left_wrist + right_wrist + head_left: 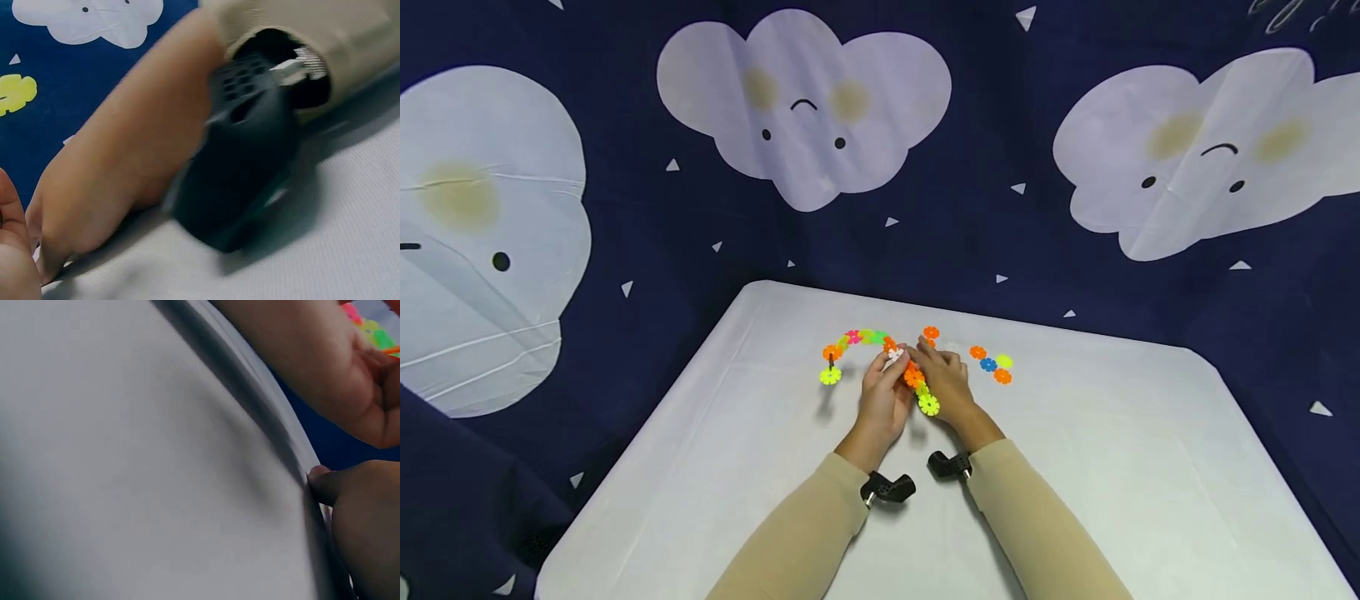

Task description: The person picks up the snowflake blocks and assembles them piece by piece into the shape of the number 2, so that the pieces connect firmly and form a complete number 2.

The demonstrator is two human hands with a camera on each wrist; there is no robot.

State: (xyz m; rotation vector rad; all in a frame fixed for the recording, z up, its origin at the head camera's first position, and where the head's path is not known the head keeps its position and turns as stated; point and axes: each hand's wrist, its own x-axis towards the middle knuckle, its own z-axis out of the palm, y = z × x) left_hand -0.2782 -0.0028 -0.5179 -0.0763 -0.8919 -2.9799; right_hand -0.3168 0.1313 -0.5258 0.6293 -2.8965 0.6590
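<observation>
A curved chain of colourful plastic snowflake discs (853, 337) arches above the white table. My left hand (883, 400) grips the chain near a white disc (895, 354). Beside it, my right hand (946, 379) pinches at the same stretch, though its fingertips partly hide the contact. An orange disc (913, 375) and a yellow-green end disc (928, 405) hang down between the hands. In the left wrist view, my right hand (106, 181) spans the picture and a yellow disc (15, 94) shows at the edge. The right wrist view shows my left hand (312, 369).
Loose discs lie right of the hands, among them a blue disc (988, 365) and an orange disc (1002, 377). Another orange disc (931, 332) sits behind the right fingers. A dark cloud-patterned cloth (992, 233) stands behind the white table (1112, 467).
</observation>
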